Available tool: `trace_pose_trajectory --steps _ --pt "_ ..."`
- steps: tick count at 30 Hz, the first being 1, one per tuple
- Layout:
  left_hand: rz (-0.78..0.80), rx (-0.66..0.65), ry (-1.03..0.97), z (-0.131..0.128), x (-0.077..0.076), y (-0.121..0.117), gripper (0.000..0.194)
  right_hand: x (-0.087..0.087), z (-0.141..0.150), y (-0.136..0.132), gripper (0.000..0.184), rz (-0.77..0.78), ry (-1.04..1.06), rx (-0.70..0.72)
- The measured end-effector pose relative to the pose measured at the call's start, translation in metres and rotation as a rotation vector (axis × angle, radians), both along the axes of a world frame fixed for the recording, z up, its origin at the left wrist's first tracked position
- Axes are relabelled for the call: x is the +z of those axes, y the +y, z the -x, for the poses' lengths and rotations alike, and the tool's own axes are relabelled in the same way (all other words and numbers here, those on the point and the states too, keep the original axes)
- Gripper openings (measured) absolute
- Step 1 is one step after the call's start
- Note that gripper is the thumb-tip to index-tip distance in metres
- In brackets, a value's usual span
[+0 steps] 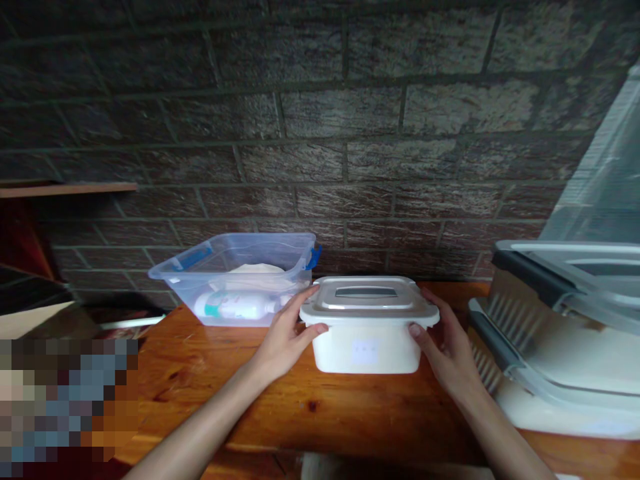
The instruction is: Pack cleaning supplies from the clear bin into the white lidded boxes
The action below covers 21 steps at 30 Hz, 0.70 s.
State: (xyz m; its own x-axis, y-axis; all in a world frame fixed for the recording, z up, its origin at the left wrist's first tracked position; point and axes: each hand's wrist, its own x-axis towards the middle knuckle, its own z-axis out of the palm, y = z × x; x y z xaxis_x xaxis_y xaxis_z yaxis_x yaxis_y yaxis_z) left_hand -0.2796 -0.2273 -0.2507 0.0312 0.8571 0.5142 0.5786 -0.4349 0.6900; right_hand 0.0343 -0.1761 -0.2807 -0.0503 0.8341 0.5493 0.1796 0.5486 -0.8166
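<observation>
A small white plastic storage box stands upright on the wooden table, its white lid on top with a grey inset strip. My left hand holds the box's left side, thumb on the front just under the lid's rim and fingers along the side. On the opposite side my right hand grips it in the same way, thumb at the front right corner. The far fingers of both hands are partly hidden behind the box. Whether the box touches the table or hovers slightly is hard to see.
Left of the box sits an open clear bin with blue clips, holding a white bottle. Two larger lidded boxes are stacked at the right. Behind the wooden table rises a brick wall; a shelf juts out at left.
</observation>
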Motion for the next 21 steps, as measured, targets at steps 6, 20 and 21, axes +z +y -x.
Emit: trace_pose_trajectory --steps 6,20,21 --pt "0.075 0.086 0.008 -0.004 0.016 0.006 0.061 0.009 0.008 0.005 0.059 -0.021 0.021 -0.064" --pt "0.095 0.1 -0.01 -0.007 0.019 0.01 0.061 0.007 0.01 0.009 0.058 0.021 0.044 -0.05" --pt "0.092 0.101 -0.009 -0.007 0.019 0.01 0.061 0.007 0.01 0.009 0.058 0.019 0.044 -0.051"
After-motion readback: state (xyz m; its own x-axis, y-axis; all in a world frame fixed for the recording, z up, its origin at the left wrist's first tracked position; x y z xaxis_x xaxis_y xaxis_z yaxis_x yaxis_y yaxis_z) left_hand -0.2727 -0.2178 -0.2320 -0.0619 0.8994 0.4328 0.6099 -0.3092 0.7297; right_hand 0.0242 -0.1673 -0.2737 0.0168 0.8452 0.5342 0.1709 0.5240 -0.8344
